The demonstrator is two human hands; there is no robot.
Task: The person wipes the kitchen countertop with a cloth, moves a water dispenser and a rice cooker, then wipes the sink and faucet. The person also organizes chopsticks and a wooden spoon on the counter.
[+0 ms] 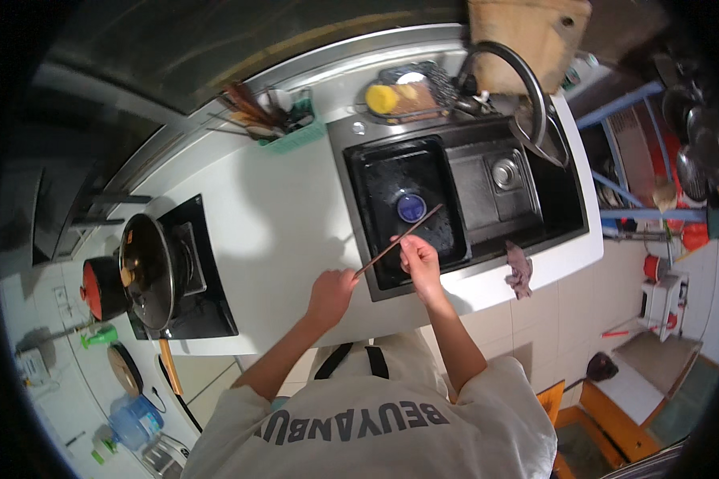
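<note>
My left hand (329, 295) is closed around the lower end of a thin brown stick, perhaps a chopstick (375, 257), over the counter's front part. Further up the stick, my right hand (418, 258) pinches it between thumb and fingers above the near edge of the black sink (371, 191). The stick slants up to the right, its far tip over the left basin. A round blue lid or small dish (411, 208) lies in that basin, just beyond the stick. Whether the stick is one piece or a pair cannot be told.
A grey-pink cloth (519, 269) hangs over the counter's front edge. The black faucet (536, 90) arches over the right basin. Behind the sink stands a rack with a yellow sponge (381, 99). A green utensil basket (293, 139) stands at the back; a lidded pan (148, 269) sits on the left stove.
</note>
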